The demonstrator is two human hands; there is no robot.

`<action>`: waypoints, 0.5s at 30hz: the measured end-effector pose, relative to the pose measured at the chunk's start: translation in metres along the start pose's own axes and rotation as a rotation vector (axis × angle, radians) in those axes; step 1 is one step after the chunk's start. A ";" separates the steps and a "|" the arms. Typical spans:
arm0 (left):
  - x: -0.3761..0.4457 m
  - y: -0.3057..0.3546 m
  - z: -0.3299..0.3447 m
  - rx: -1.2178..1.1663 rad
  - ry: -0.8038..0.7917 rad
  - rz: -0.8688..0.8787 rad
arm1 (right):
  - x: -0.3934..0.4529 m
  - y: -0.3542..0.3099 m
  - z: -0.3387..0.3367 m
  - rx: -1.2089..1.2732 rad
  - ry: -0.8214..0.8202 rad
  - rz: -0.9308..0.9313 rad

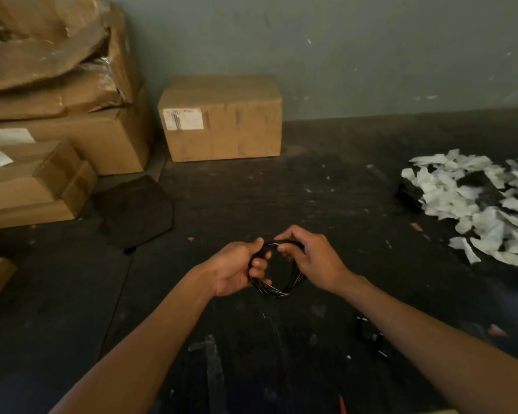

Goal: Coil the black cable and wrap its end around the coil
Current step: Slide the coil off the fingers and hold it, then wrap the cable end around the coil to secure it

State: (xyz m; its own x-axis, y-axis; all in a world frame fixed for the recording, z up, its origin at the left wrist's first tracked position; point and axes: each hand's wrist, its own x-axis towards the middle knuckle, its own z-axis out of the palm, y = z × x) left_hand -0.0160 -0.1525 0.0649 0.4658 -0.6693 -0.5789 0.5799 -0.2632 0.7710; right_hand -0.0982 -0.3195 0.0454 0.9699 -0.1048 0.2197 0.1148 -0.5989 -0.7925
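Observation:
A black cable with thin white markings (277, 289) is looped into a small coil that hangs in the air between my two hands, above a dark floor. My left hand (237, 268) grips the coil's left side with fingers curled through the loop. At the top right of the coil, my right hand (310, 258) pinches the strands between thumb and fingers. A thin loose strand (266, 319) trails down from the coil toward me. The parts inside both fists are hidden.
Cardboard boxes are stacked at the left (63, 127), and one box (222, 118) stands against the grey wall. A dark flat mat (135, 210) lies on the floor. White torn scraps (473, 204) are heaped at the right. Small dark objects (371, 336) lie near my right forearm.

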 end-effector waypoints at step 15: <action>0.029 -0.060 0.008 0.355 0.093 0.009 | -0.058 0.062 -0.049 -0.251 -0.235 0.561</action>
State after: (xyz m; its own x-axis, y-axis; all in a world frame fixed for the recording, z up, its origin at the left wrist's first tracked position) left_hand -0.0428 -0.1612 0.0037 0.5379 -0.6111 -0.5808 0.3147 -0.4936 0.8108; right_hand -0.1578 -0.3895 0.0113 0.8924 -0.2955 -0.3409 -0.4476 -0.6741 -0.5875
